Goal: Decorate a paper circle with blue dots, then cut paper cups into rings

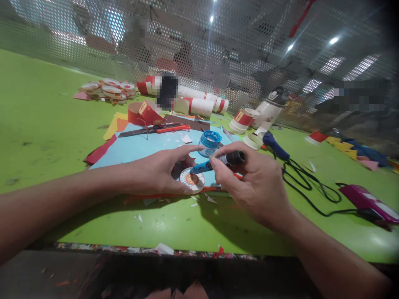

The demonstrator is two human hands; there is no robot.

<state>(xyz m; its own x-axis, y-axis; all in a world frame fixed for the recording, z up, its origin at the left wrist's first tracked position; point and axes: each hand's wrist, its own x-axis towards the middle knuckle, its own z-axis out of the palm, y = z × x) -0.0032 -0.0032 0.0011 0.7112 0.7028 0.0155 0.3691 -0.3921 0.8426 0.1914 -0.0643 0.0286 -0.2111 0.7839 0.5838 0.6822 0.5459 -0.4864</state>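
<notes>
The most likely mishap is a smudge on the round white disc [200,182]. The blue-smeared marker [203,167] meets its face right beside the orange emblem [190,179], so a small slip of the wrist could drag blue over the printed lines. The left thumb lies along the disc's near rim, where wet colour could come off on the skin and leave prints. The open blue jar [208,146] stands just beyond both hands, close to the left index finger; a knock from a knuckle could tip it onto the light-blue sheet [134,151]. Loose paper scraps [210,199] on the green bench [109,228] could stick to anything wet.

The left hand [162,168] is curved into a wide C, its thumb low against the disc and its index finger reaching out towards the jar. The other fingers are partly hidden behind the disc, but they seem to brace its far side, so it sits gripped, tilted up at the near edge of the sheet. The right hand [255,178] is closed much tighter, pinching the marker between thumb and index finger, with its black end sticking out above the hand.
</notes>
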